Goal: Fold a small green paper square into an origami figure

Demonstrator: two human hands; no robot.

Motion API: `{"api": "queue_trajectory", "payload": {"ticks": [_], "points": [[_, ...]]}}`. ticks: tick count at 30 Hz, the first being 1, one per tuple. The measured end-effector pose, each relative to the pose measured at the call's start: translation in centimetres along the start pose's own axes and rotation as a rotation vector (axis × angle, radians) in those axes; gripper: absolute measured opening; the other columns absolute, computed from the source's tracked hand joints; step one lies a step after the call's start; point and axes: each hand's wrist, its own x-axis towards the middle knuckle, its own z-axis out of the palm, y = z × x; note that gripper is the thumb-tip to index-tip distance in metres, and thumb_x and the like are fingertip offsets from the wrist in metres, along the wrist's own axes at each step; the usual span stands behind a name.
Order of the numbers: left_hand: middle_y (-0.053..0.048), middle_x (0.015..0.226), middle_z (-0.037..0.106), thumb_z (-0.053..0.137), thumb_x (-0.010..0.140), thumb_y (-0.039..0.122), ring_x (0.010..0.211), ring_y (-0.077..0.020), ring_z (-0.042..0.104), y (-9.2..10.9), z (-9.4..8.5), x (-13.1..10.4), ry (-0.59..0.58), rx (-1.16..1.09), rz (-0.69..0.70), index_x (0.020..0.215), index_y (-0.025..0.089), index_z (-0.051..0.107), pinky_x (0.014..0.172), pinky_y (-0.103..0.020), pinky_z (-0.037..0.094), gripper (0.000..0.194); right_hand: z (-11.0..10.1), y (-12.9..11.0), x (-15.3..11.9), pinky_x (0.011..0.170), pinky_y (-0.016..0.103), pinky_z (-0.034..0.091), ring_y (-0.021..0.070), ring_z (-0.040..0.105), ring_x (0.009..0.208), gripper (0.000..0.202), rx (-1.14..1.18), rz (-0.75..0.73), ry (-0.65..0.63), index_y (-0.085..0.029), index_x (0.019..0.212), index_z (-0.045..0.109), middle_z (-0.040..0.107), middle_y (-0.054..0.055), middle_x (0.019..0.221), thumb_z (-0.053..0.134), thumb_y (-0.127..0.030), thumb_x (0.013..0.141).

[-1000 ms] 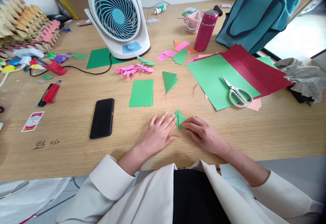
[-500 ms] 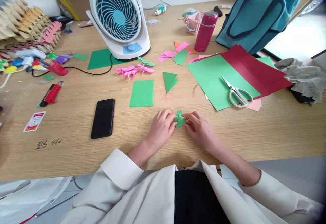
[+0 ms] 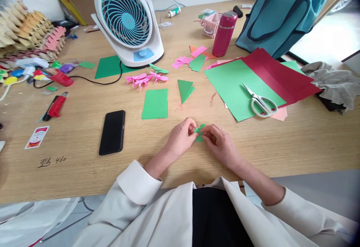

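Observation:
A small folded piece of green paper (image 3: 200, 138) is pinched between my two hands, near the front of the table. My left hand (image 3: 182, 133) grips its left side with thumb and fingertips. On the opposite side, the fingertips of my right hand (image 3: 220, 142) are closed on it and cover part of it. Just beyond my hands lie a stack of green paper rectangles (image 3: 155, 104) and a folded green triangle (image 3: 185, 90). Several pink folded paper figures (image 3: 142, 79) rest behind the rectangles.
Scissors (image 3: 260, 102) lie on green sheets (image 3: 225, 86) beside red sheets (image 3: 277, 74). A black phone (image 3: 112, 132) and a red cutter (image 3: 57, 106) are on the left. A fan (image 3: 143, 54), a red flask (image 3: 224, 35) and a blue bag (image 3: 278, 22) stand behind.
My left hand has turned and lifted slightly, its fingertips now at the upper left of the green piece. The piece's visible shape has changed. The whole view has shifted slightly.

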Motion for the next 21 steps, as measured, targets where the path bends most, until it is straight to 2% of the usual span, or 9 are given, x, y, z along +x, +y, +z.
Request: {"api": "queue_trajectory", "payload": {"ticks": [4, 7, 9, 11, 16, 21], "points": [[0.008, 0.072, 0.058, 0.071, 0.076, 0.009, 0.067, -0.0114, 0.058, 0.4, -0.2, 0.3, -0.064, -0.105, 0.068, 0.094, 0.022, 0.048, 0.066, -0.024, 0.041, 0.032, -0.6, 0.5, 0.4, 0.078, 0.036, 0.046, 0.0218, 0.055, 0.093, 0.017, 0.035, -0.052, 0.19, -0.022, 0.107, 0.059, 0.059, 0.007, 0.1, 0.063, -0.023, 0.09], [0.009, 0.071, 0.056, 0.069, 0.076, 0.011, 0.064, -0.0107, 0.056, 0.7, -0.1, 0.4, -0.141, -0.138, 0.113, 0.096, 0.023, 0.046, 0.063, -0.024, 0.04, 0.033, -1.1, 0.5, 0.8, 0.081, 0.036, 0.046, 0.0226, 0.056, 0.098, 0.016, 0.117, -0.031, 0.095, -0.022, 0.103, 0.064, 0.06, 0.007, 0.103, 0.067, -0.026, 0.088], [0.008, 0.072, 0.056, 0.067, 0.075, 0.01, 0.065, -0.011, 0.056, 0.8, 0.0, 0.5, -0.158, -0.135, 0.129, 0.097, 0.023, 0.046, 0.063, -0.024, 0.04, 0.033, -1.3, 0.3, 1.1, 0.077, 0.034, 0.045, 0.02, 0.058, 0.09, 0.008, 0.192, 0.006, -0.014, -0.021, 0.093, 0.067, 0.061, 0.005, 0.094, 0.068, -0.028, 0.088], [0.008, 0.073, 0.057, 0.065, 0.074, 0.009, 0.067, -0.0111, 0.057, 0.9, 0.1, 0.4, -0.156, -0.147, 0.134, 0.098, 0.022, 0.048, 0.065, -0.023, 0.041, 0.032, -1.4, 0.2, 1.2, 0.07, 0.031, 0.043, 0.017, 0.057, 0.079, 0.009, 0.237, 0.037, -0.08, -0.021, 0.084, 0.068, 0.061, 0.003, 0.086, 0.067, -0.028, 0.089], [0.005, 0.071, 0.061, 0.067, 0.082, 0.022, 0.065, -0.0096, 0.055, 0.7, 0.0, 0.3, -0.147, -0.236, 0.102, 0.081, 0.018, 0.059, 0.063, -0.022, 0.041, 0.008, -1.5, 0.9, 1.2, 0.062, 0.029, 0.037, 0.014, 0.052, 0.068, 0.02, 0.373, 0.128, -0.035, -0.019, 0.077, 0.062, 0.059, 0.0, 0.073, 0.065, -0.033, 0.091], [0.004, 0.066, 0.062, 0.067, 0.084, 0.029, 0.059, -0.0081, 0.049, 0.4, -0.1, 0.2, -0.106, -0.288, 0.05, 0.073, 0.016, 0.062, 0.058, -0.021, 0.037, 0.017, -1.3, 2.0, 1.3, 0.061, 0.028, 0.038, 0.0136, 0.05, 0.066, 0.026, 0.494, 0.229, 0.062, -0.02, 0.077, 0.06, 0.058, -0.001, 0.07, 0.068, -0.042, 0.088]]}}
